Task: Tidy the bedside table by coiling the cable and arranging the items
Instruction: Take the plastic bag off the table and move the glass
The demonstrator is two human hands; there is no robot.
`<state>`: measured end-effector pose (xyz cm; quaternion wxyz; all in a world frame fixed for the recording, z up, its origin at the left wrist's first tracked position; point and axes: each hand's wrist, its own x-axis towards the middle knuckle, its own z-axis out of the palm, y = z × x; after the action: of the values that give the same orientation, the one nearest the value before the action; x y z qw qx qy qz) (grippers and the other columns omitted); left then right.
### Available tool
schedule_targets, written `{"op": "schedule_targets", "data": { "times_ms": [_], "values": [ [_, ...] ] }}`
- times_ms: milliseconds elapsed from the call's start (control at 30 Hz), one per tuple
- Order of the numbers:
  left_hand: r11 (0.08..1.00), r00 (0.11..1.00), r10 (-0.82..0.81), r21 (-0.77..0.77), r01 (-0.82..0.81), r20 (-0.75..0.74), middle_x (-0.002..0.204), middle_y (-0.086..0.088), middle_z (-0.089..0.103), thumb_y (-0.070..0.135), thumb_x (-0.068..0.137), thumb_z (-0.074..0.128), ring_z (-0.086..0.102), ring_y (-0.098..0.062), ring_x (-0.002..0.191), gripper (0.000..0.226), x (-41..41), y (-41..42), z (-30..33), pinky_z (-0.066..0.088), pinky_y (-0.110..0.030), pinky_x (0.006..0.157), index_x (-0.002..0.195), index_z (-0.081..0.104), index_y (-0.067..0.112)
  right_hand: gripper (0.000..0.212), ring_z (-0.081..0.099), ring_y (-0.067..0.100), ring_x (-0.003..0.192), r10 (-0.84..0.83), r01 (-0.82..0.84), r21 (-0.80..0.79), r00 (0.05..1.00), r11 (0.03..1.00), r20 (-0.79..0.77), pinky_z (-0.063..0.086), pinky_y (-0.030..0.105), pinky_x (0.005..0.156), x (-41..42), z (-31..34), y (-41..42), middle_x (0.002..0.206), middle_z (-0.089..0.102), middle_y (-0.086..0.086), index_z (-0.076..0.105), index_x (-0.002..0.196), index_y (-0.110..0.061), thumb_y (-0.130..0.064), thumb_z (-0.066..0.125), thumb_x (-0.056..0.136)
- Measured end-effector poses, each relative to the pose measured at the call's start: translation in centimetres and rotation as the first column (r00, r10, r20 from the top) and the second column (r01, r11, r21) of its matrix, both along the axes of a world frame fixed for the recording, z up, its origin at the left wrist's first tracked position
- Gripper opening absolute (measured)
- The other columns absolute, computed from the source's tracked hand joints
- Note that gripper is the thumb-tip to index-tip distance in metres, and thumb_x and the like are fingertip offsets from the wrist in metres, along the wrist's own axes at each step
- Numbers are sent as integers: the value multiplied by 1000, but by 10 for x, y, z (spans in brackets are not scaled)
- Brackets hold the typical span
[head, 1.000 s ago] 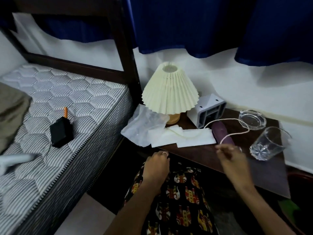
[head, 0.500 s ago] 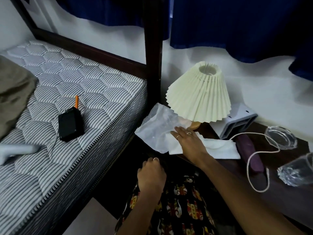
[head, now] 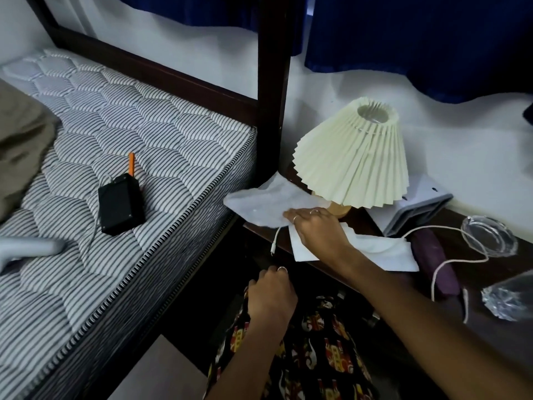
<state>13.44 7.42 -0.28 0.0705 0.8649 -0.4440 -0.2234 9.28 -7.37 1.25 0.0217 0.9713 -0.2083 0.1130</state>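
My right hand (head: 317, 229) lies on the bedside table (head: 372, 226) beside the lamp's wooden base, fingers closed on the edge of a crumpled white plastic sheet (head: 259, 203) that overhangs the table's left edge. A folded white tissue (head: 383, 252) lies under my wrist. The white cable (head: 450, 261) loops over a purple item (head: 432, 261); one plug end (head: 274, 243) dangles off the table edge just below my fingers. My left hand (head: 271, 293) hovers below the table edge, loosely closed with nothing visible in it.
A pleated cream lamp (head: 354, 157) stands at the table's back left, with a white box (head: 415, 209) behind it. A glass ashtray (head: 487, 236) and a tumbler (head: 510, 295) lie at the right. A dark bedpost (head: 274, 82) and a striped mattress (head: 115, 140) with a black device (head: 121, 204) are at the left.
My right hand let go of the cable at the right and moved left onto the tissue and plastic sheet. A cable end now hangs off the table edge. The view swung left.
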Motion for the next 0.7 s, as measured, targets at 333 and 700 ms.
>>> {"op": "schedule_targets", "data": {
  "times_ms": [333, 700],
  "values": [
    [986, 991, -130, -106, 127, -24, 119, -4, 59, 21, 95, 40, 58, -25, 107, 26, -26, -4, 6, 48, -40, 89, 115, 56, 14, 40, 71, 16, 86, -156, 135, 92, 946, 986, 283, 53, 26, 75, -116, 53, 76, 109, 72, -2, 66, 116, -17, -12, 44, 84],
    [918, 918, -396, -26, 396, 20, 160, 2, 2, 26, 97, 36, 5, -18, 147, 57, -98, -30, 5, 20, -42, 115, 150, 14, 22, 39, 55, 15, 85, -512, 624, -48, 681, 780, 524, 44, 28, 75, -318, 104, 113, 98, 74, 12, 68, 112, -6, -2, 46, 81]
  ]
}}
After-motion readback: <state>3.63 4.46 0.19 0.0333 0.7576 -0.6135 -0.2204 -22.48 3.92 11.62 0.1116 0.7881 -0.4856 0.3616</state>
